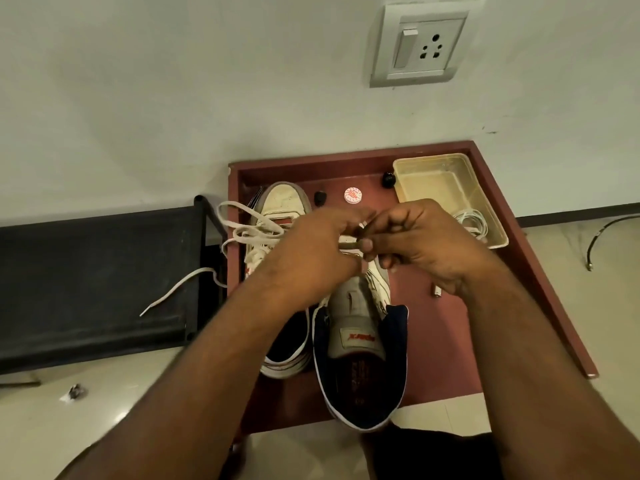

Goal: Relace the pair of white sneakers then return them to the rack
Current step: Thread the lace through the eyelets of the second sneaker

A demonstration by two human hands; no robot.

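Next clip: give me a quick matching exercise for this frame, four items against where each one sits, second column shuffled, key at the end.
Items:
1. plastic container
2. round red-and-white cap
3. wall socket
4. loose lace end

Places:
A. on the wall above the table
B. hanging off the table's left edge, over the black bench
C. far right corner of the table
D. on the table between two small black knobs

Pairs: 1-C, 2-D, 3-A, 4-B
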